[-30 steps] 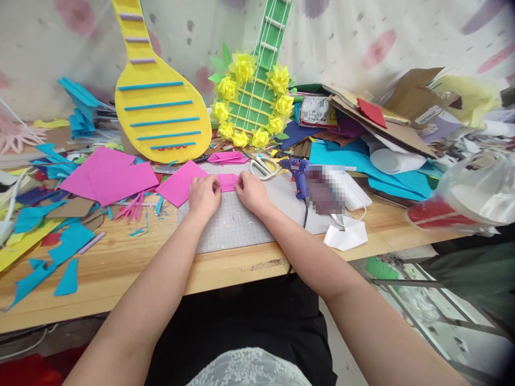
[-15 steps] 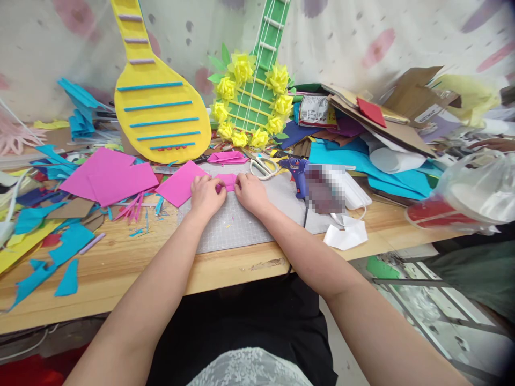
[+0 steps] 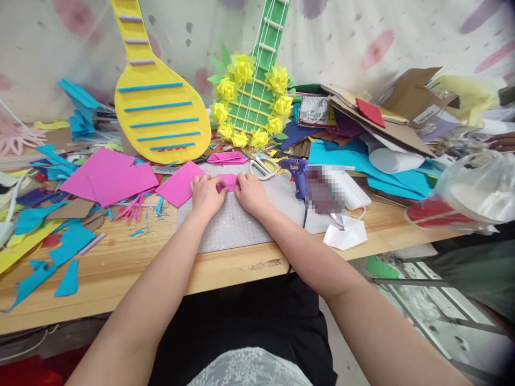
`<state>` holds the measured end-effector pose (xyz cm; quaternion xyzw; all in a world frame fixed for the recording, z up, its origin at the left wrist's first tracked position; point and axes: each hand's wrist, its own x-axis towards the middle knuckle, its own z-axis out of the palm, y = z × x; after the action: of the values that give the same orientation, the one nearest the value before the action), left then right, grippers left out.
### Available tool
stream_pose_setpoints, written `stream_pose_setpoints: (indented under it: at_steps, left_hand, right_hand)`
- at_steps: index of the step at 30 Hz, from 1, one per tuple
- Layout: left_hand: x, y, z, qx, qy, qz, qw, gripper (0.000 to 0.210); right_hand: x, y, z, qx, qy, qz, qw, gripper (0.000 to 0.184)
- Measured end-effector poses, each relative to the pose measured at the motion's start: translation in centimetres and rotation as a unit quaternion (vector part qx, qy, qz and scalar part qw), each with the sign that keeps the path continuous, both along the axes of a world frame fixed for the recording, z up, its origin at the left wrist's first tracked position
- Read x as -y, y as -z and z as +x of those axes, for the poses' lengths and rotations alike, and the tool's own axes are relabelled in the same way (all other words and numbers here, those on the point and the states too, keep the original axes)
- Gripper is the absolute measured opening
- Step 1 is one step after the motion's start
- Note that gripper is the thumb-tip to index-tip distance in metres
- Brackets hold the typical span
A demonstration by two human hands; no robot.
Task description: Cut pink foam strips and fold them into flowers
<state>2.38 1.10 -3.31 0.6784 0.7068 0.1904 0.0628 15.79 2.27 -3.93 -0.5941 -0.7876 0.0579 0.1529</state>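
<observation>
Between my hands, on a grey cutting mat (image 3: 237, 228), lies a small folded piece of magenta paper (image 3: 227, 182). My left hand (image 3: 208, 194) pinches its left end, fingers curled round the edge. At the other end, my right hand (image 3: 250, 192) has its fingertips closed on the paper. Just behind it rests another folded magenta piece (image 3: 227, 157). A flat magenta square (image 3: 181, 183) touches the mat by my left hand. Scissors with white handles (image 3: 264, 168) and a blue glue gun (image 3: 296, 174) lie beyond my right hand.
A yellow lute-shaped craft (image 3: 163, 112) and a green one with yellow paper flowers (image 3: 253, 102) stand at the back. Paper scraps (image 3: 72, 244) cover the left side. Cardboard (image 3: 414, 99), blue sheets (image 3: 398, 177) and a bagged red-and-white cup (image 3: 450, 203) crowd the right. Another person's hand shows far right.
My hands stay almost in place, still holding the magenta paper. At the far right edge, the other person's hand has shifted slightly outward.
</observation>
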Motion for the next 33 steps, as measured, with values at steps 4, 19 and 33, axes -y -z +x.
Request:
stream_pose_setpoints:
  at_steps: [4,19,33]
  left_hand:
    - [0.22,-0.46,-0.13,0.008,-0.007,-0.017,1.0,0.016]
    - [0.37,-0.07,-0.65,0.015,-0.01,-0.02,1.0,0.037]
    - [0.35,0.25,-0.27,-0.011,-0.018,0.008,1.0,0.02]
  right_hand:
    - [-0.12,0.26,0.3,-0.013,-0.011,0.002,1.0,0.027]
    - [-0.02,0.49,0.48,-0.034,0.001,-0.007,0.999,0.031]
    - [0.26,0.43,-0.17,-0.055,0.006,0.068,0.996,0.031]
